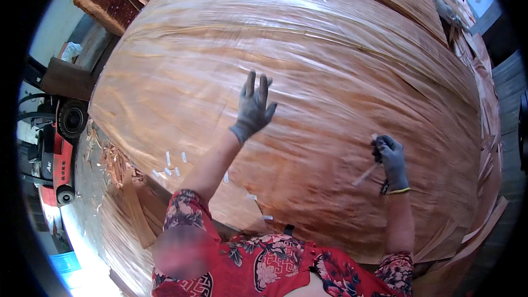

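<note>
While my right hand (391,160) curls shut in its grey glove, it pinches a narrow pale strip (365,175) that slants down and away from my knuckles toward my own body, its far tip resting on the veneer sheet (341,77). Something small and dark sits inside that closed fist, but I cannot tell what it is. A yellow-edged cuff circles the wrist just behind the grip.

Further out across the wood from that fist, my left hand (253,107) lies open and flat, fingers spread wide, the gloved palm pressed on the same reddish-brown sheet and holding nothing.

Back from the flat hand, along my bare forearm, small white tape pieces (171,165) dot the veneer near its edge, and my red flowered sleeve (184,212) covers the upper arm.

Past the fingertips of the open hand the sheet runs on broadly, its grain streaking sideways, with more white scraps at its far edge. Beyond the sheet's side nearest that hand, well apart from both grips, stands a red forklift (52,159) on the floor, with splintered veneer scraps (113,162) lying between it and the stack.
</note>
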`<state>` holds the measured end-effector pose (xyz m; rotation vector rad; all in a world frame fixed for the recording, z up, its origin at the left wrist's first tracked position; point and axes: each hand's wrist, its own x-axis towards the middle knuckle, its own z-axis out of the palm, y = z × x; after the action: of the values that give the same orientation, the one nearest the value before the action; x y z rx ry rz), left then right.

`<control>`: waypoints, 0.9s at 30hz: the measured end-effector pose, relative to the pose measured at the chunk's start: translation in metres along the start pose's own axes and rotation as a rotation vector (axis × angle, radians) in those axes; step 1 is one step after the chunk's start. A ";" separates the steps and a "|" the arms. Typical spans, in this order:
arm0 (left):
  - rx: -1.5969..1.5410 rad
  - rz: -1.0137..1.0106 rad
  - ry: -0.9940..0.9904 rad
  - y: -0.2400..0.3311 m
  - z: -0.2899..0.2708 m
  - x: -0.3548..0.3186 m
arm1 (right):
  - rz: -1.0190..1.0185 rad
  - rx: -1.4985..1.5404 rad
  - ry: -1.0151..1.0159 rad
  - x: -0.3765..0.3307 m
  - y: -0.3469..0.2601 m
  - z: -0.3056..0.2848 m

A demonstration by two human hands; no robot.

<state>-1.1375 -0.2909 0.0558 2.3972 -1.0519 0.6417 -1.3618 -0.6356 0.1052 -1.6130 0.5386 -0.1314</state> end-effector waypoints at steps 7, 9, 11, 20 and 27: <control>0.200 -0.104 -0.225 -0.088 0.071 0.058 | 0.130 0.045 -0.218 0.082 -0.035 0.139; 0.011 -0.161 -0.226 -0.084 0.080 0.066 | 0.179 0.087 -0.236 0.114 -0.029 0.160; -0.017 -0.170 -0.202 -0.083 0.081 0.065 | 0.231 0.087 -0.244 0.142 -0.032 0.191; 0.033 -0.179 -0.247 -0.086 0.077 0.062 | 0.190 -0.194 -0.249 0.222 -0.054 0.277; -0.067 -0.074 -0.066 -0.080 0.076 0.066 | 0.167 -0.563 -0.290 0.250 -0.053 0.279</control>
<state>-1.0188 -0.3214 0.0167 2.4014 -0.9905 0.4978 -1.0170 -0.4846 0.0634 -2.0757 0.5060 0.4087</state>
